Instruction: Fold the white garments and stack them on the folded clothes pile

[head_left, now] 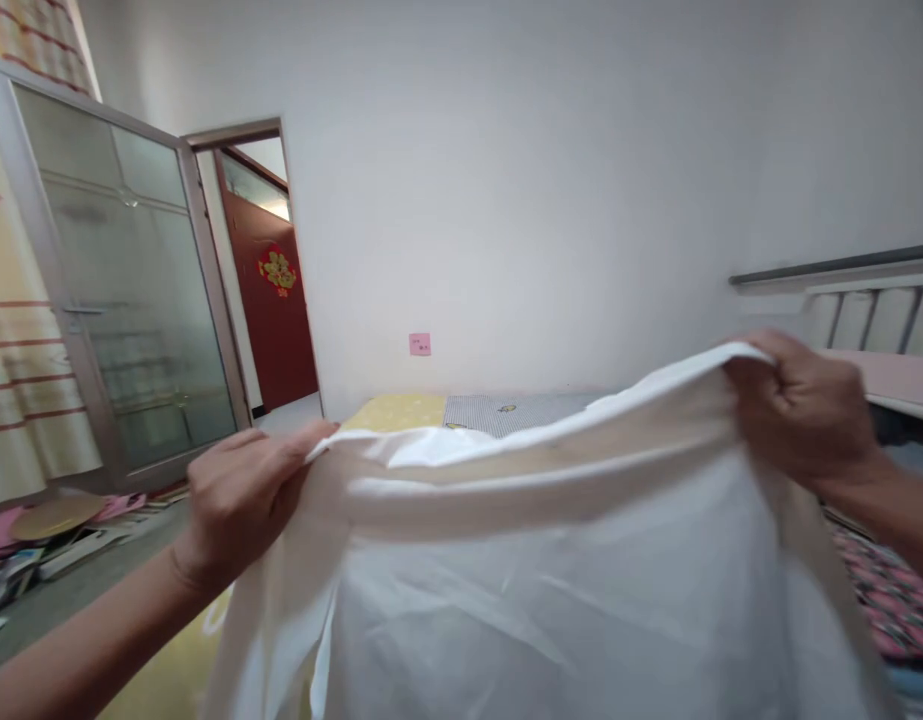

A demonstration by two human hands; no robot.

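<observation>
Okay, so, just a white sheet (551,570) stretched out wide between two hands, long top edge running side to side across the view, the rest hanging down toward the bed (393,412) with its yellow and grey checked bedding just past that edge. On the left, a left hand (243,505) pinching the sheet's edge, fingers on top, thumb hard to make out, so maybe more of a loose pinch. On the right, a right hand (802,410) closed tight around a bunched fistful, sitting higher in view than the left. Off to the right, a headboard (866,300), and back left, a glass door (131,280) and a red door (277,290).
</observation>
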